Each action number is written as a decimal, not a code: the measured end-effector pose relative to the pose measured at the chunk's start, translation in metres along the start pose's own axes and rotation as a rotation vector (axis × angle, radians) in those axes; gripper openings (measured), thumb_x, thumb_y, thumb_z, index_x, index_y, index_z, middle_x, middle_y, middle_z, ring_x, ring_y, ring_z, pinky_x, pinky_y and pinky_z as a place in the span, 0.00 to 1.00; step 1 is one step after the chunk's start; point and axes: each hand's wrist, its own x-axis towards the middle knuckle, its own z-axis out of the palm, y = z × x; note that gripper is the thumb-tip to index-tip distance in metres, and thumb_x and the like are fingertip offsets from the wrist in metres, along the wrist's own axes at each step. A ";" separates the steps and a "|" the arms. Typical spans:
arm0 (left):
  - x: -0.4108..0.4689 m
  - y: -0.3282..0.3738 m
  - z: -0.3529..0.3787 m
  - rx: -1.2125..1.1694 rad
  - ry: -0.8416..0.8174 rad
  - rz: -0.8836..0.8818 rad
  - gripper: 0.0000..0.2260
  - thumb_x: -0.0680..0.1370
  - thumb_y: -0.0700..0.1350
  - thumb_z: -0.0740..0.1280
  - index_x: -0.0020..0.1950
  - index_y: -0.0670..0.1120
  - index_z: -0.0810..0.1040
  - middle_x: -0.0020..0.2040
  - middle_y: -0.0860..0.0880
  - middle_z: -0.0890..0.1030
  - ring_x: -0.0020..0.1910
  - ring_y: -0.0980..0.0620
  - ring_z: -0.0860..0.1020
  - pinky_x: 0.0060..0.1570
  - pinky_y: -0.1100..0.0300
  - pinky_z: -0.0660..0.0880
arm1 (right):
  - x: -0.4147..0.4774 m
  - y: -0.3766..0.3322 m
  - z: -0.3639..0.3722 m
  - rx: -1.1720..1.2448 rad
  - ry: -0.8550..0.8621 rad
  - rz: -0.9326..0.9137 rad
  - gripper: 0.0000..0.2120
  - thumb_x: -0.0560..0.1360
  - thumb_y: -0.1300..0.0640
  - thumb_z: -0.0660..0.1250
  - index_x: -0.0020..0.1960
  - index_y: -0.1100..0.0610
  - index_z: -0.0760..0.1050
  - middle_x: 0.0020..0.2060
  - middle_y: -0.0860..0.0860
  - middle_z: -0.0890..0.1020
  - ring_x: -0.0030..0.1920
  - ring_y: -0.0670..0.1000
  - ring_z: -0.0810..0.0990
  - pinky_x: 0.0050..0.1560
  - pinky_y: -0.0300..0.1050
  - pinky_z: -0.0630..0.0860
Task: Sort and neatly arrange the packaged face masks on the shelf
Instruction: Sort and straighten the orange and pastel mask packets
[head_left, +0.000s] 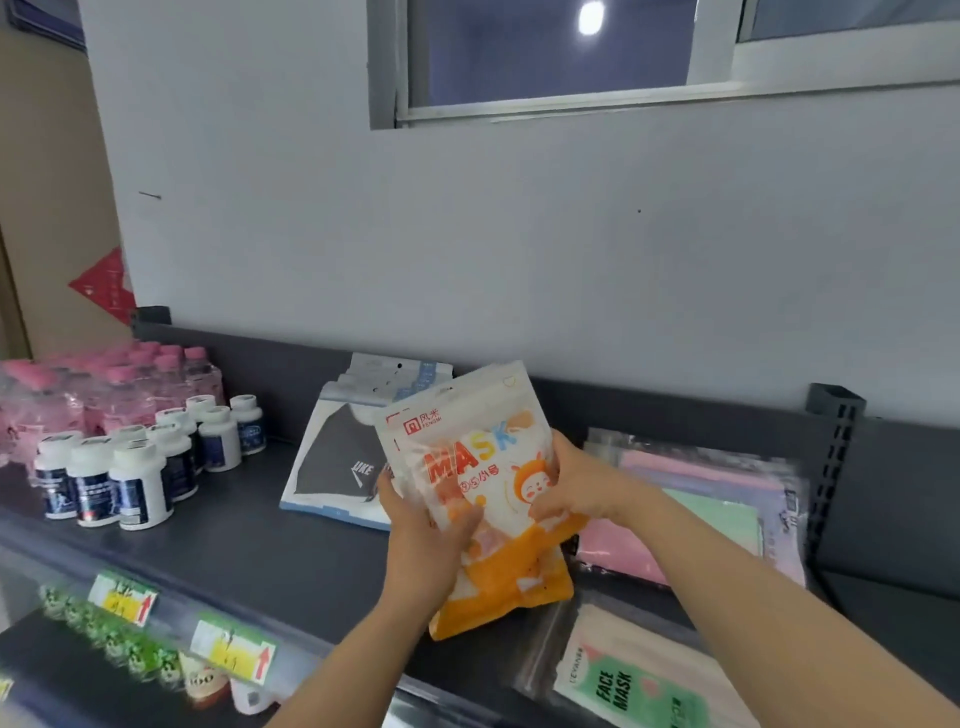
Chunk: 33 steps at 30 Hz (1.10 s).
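I hold a small stack of white-and-orange children's mask packs (467, 441), printed "MASK", tilted above the dark shelf (270, 540). My left hand (421, 525) grips the stack's left edge, thumb on the front. My right hand (571, 483) grips its right side. Behind the stack leans a row of packs showing a black mask (337, 462). To the right lies a pile of clear packs with pink, green and lilac masks (717, 509). A green-and-white "FACE MASK" pack (623, 680) lies at the shelf's front right.
White bottles with dark labels (140, 467) stand at the shelf's left, with pink-capped bottles (119, 384) behind them. Price tags (234, 649) hang on the shelf's front rail. A perforated upright (831, 467) bounds the right end. A wall and window rise behind.
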 end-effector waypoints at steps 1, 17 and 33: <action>0.003 -0.005 0.000 0.017 -0.016 -0.004 0.46 0.75 0.43 0.73 0.78 0.55 0.42 0.73 0.50 0.68 0.67 0.49 0.73 0.61 0.52 0.74 | 0.006 0.002 0.003 -0.024 -0.010 0.035 0.45 0.67 0.61 0.74 0.75 0.46 0.51 0.60 0.46 0.73 0.58 0.49 0.76 0.59 0.50 0.78; 0.016 -0.015 0.001 0.379 0.003 0.010 0.48 0.76 0.52 0.71 0.77 0.60 0.33 0.75 0.43 0.59 0.64 0.42 0.74 0.51 0.57 0.72 | 0.022 0.033 0.018 -0.252 0.014 0.025 0.45 0.73 0.56 0.68 0.79 0.49 0.43 0.74 0.49 0.65 0.68 0.51 0.71 0.63 0.47 0.75; 0.024 -0.016 0.026 0.362 -0.052 -0.032 0.29 0.79 0.50 0.68 0.76 0.57 0.59 0.73 0.45 0.55 0.54 0.51 0.71 0.47 0.62 0.73 | -0.013 0.056 -0.004 -0.387 -0.068 -0.083 0.55 0.67 0.47 0.75 0.78 0.46 0.38 0.78 0.44 0.50 0.75 0.50 0.59 0.70 0.46 0.66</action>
